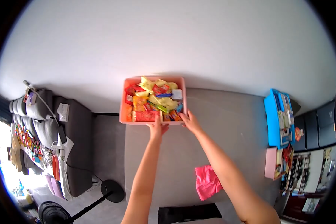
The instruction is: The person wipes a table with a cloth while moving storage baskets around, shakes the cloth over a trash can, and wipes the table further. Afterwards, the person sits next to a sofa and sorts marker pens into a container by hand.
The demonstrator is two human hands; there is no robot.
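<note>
A pink plastic bin (122, 112) filled with packaged snacks (149, 100) in yellow, red and orange wrappers is at the far left part of the grey tabletop (231, 138), close to the wall. My left hand (157, 128) grips the bin's near side, its thumb over the rim and its other fingers below. At the near right corner, my right hand (190, 121) holds the bin with its fingers against the side. Whether the bin's underside touches the tabletop is hidden. A crumpled pink cloth (206, 183) lies nearer me, beside my right forearm.
A blue bin (271, 119) of boxed items and a smaller pink box (270, 163) stand at the table's right end. To the left are a dark grey sofa (78, 149), a white wall (168, 41) ahead, and a black fan (54, 213) with its round base (113, 190).
</note>
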